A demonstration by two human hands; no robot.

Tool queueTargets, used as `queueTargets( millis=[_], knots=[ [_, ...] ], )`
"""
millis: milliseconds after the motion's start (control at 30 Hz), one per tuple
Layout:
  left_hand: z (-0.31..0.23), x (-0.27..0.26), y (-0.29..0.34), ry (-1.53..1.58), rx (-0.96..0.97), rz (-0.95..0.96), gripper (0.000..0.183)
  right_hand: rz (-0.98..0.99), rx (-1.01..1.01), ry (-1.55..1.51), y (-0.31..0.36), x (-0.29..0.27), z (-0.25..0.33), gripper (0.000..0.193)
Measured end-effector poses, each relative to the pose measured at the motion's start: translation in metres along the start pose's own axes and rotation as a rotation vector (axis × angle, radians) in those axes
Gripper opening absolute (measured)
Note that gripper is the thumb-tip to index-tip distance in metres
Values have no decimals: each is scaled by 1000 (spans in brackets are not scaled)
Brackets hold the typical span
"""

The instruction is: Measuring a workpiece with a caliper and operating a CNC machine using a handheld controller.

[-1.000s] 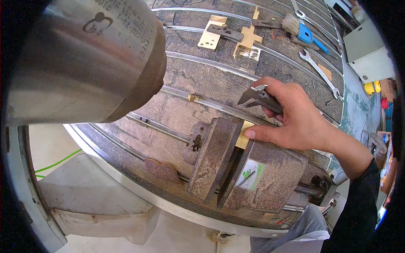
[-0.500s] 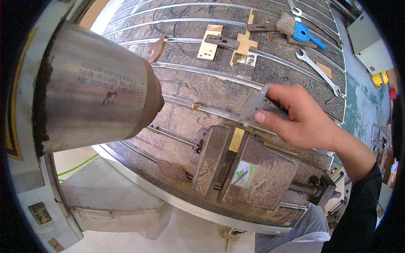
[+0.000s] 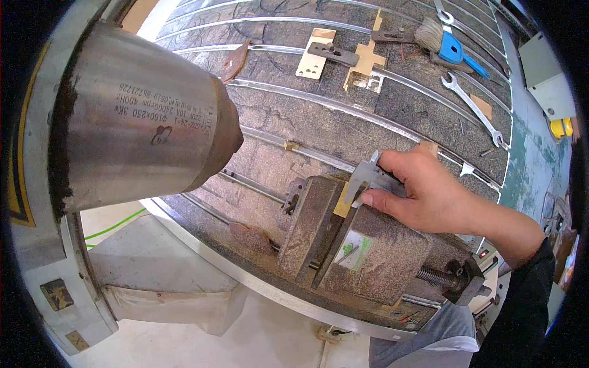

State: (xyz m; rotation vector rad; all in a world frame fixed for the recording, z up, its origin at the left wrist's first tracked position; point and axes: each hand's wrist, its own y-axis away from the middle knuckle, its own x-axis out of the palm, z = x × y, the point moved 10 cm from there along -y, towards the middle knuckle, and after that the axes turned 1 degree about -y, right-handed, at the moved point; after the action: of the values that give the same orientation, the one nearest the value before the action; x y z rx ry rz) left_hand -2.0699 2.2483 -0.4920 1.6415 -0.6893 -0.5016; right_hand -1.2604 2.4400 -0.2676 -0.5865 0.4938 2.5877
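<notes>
My right hand (image 3: 426, 190) grips a metal vernier caliper (image 3: 366, 175) between thumb and fingers. The caliper's jaws are at the far end of a small brass-coloured block (image 3: 340, 207), overlapping it in view; whether they touch I cannot tell. That block sits between the jaws of a rusty, chip-covered machine vise (image 3: 383, 267). On top of the vise lies a small white and green sticker or card (image 3: 354, 250) with a thin pin-like piece on it. My fingers hide most of the caliper's beam. My left hand is out of view.
A large metal spindle (image 3: 147, 116) juts in from the left beside the vise. On the slotted table (image 3: 276, 110) farther back are clamped brass-coloured plates (image 3: 316, 55), a wrench (image 3: 472, 107), a brush (image 3: 429, 37) and a blue-handled tool (image 3: 453, 49). Metal chips coat the table.
My right hand has lowered the caliper toward me, from above the vise's far edge to the brass block. The view has shifted slightly.
</notes>
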Motion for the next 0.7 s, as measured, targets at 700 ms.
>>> queueTargets(
  millis=[700],
  knots=[
    [33, 17, -13, 67, -300, -47, 42, -88, -107, 91, -11, 0, 6, 23]
  ],
)
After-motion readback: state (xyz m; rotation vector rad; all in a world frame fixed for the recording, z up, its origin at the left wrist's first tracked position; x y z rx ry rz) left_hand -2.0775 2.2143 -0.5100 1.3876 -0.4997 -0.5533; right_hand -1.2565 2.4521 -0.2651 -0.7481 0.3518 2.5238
